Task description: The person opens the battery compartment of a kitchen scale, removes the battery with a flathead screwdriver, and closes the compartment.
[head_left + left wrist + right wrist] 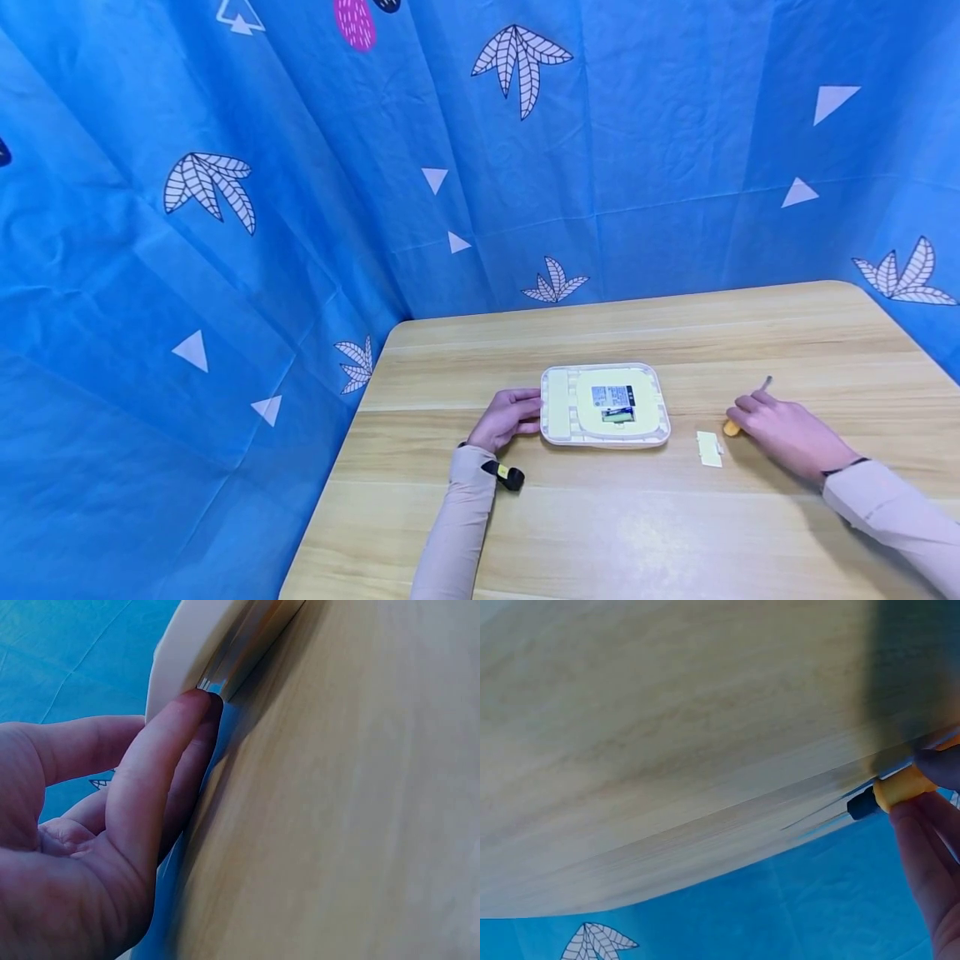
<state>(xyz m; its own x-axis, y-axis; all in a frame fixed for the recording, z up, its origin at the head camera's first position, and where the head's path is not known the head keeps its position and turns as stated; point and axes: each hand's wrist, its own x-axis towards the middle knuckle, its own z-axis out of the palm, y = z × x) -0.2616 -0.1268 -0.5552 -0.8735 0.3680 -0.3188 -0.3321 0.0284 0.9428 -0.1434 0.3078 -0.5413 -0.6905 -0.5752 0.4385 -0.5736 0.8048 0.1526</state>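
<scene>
A white rectangular device (559,408) lies back side up on the table, its battery compartment uncovered. A battery (618,414) shows inside that compartment. At the device's left end, my left hand (506,419) pinches the edge; the left wrist view shows thumb and fingers at the pale rim (176,656). To the right, my right hand (798,437) grips a screwdriver with an orange handle (905,787) and a dark collar. Its metal shaft (767,382) points away towards the back of the table. The small pale battery cover (708,449) lies between the device and my right hand.
The wooden table (600,533) has rounded back corners. Blue patterned curtains (637,150) hang behind it and along its left side. A black strap with a small yellow mark (502,472) sits at the left wrist.
</scene>
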